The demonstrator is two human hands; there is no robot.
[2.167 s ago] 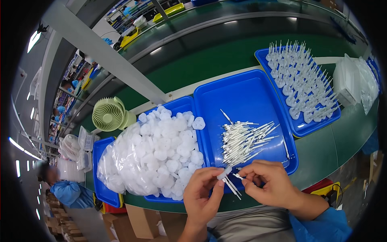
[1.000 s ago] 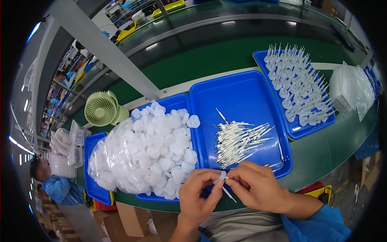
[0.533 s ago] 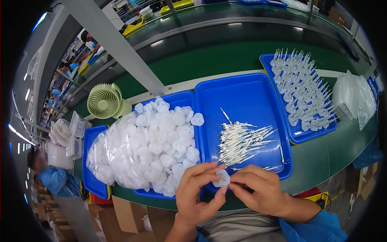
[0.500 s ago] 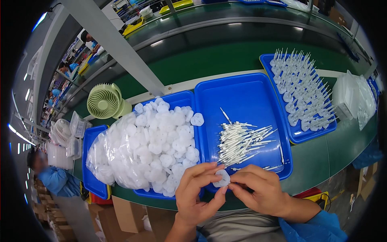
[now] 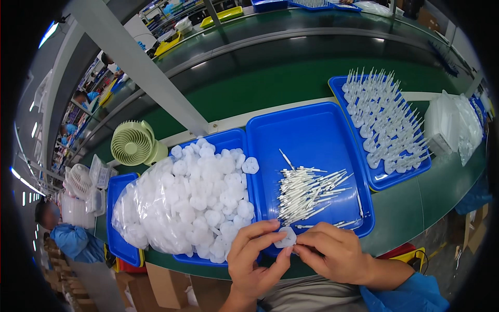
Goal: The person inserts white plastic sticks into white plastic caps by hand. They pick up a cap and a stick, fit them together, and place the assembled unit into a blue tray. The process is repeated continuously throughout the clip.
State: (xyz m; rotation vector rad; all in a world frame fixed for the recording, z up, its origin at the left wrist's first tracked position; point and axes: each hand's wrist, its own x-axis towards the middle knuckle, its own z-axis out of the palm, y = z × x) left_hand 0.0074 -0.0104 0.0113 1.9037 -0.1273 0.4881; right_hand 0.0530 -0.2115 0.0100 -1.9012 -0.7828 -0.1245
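Between my two hands is a small translucent white plastic disc (image 5: 285,237) with a scalloped edge. My left hand (image 5: 254,255) pinches its left side between thumb and fingers. At its right edge, my right hand (image 5: 332,253) has thumb and forefinger pressed together; whether they grip the disc or something small on it is hidden. Just beyond my hands, a pile of thin white sticks (image 5: 306,195) with fine tips lies in a blue tray (image 5: 291,125). Left of that, loose white discs (image 5: 208,192) spill from a clear plastic bag (image 5: 148,203) over another blue tray.
At the right, a blue tray (image 5: 382,183) holds rows of discs with sticks standing upright in them. A pale green fan (image 5: 132,145) and clear plastic boxes stand at the left. A grey post (image 5: 140,62) rises behind the trays. A person in blue (image 5: 75,242) is at far left.
The view has shifted slightly, so the trays appear a little lower. Both hands keep their hold at the same disc, with barely any finger movement.
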